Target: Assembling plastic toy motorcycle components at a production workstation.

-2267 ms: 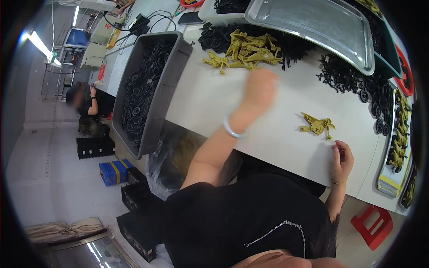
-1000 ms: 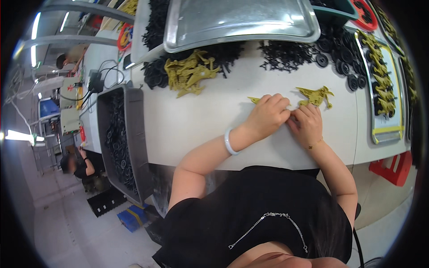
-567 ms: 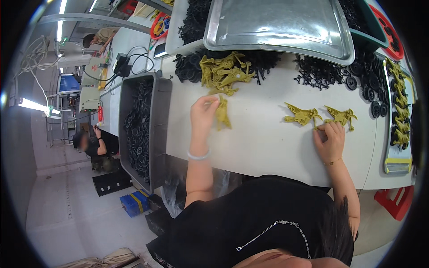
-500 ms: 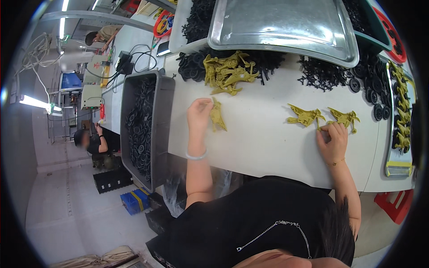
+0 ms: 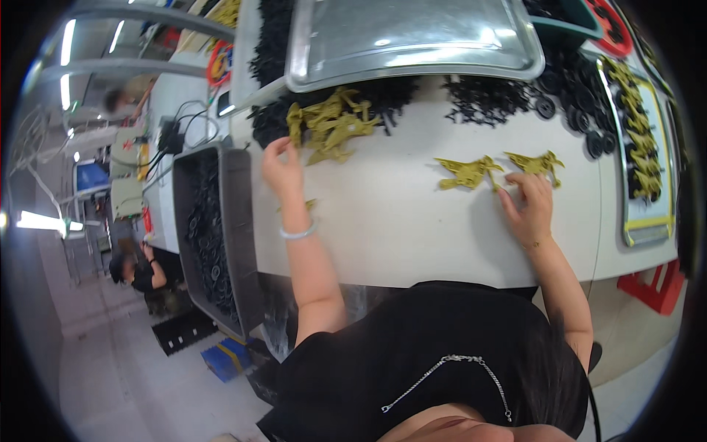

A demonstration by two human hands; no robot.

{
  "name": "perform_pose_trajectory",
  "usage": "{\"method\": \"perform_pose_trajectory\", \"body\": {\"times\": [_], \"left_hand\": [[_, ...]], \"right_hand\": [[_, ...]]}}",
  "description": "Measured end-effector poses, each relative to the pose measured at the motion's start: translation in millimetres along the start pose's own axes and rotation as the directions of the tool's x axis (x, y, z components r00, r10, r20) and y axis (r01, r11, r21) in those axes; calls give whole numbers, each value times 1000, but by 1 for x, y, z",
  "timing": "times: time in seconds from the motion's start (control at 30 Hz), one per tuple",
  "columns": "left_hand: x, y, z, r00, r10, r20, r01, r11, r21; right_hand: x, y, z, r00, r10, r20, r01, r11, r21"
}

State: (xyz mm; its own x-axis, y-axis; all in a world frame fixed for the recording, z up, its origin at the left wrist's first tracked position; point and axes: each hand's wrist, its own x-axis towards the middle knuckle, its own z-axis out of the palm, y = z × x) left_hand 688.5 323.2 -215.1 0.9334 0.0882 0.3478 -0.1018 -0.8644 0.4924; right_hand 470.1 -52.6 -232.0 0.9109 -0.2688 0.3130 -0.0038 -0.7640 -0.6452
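My left hand (image 5: 282, 171) reaches to the pile of yellow plastic parts (image 5: 340, 127), which look like toy motorcycle bodies. Its fingers are closed on a yellow plastic part (image 5: 295, 122) at the pile's left side. Under my left wrist another yellow part (image 5: 308, 204) lies on the table, mostly hidden. My right hand (image 5: 532, 210) rests at the right with thumb and fingers apart. By its fingertips are two more such parts, a left one (image 5: 465, 174) and a right one (image 5: 536, 163), lying side by side.
A grey bin (image 5: 237, 243) of black wheels stands at the left. Along the back are a metal tray (image 5: 412, 44), small black pieces (image 5: 490, 99) and black wheels (image 5: 578, 118). A tray (image 5: 648, 232) with yellow assemblies lies far right. Two people work at the far left.
My left hand has left one yellow part on the table and moved up to the pile. My right hand's fingers have spread apart beside the two parts. The whole view has shifted.
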Motion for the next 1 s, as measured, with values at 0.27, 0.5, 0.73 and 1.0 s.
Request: {"method": "perform_pose_trajectory", "body": {"times": [0.27, 0.5, 0.73, 1.0], "left_hand": [[-11, -1, 12, 995, 75, 66, -76, 997, 7], [-18, -3, 16, 996, 82, -44, -90, 972, -216], [-139, 163, -9, 553, 679, 483, -537, 734, -416], [-179, 201, 18, 503, 775, 383, -625, 632, -458]], "right_hand": [[-3, 5, -4, 999, -50, -6, 51, 996, 77], [-4, 4, -12, 998, -45, -31, 48, 995, 91], [-12, -13, -35, 978, -130, 166, 56, 919, 390], [-40, -4, -16, 965, -64, 254, -15, 955, 297]]}}
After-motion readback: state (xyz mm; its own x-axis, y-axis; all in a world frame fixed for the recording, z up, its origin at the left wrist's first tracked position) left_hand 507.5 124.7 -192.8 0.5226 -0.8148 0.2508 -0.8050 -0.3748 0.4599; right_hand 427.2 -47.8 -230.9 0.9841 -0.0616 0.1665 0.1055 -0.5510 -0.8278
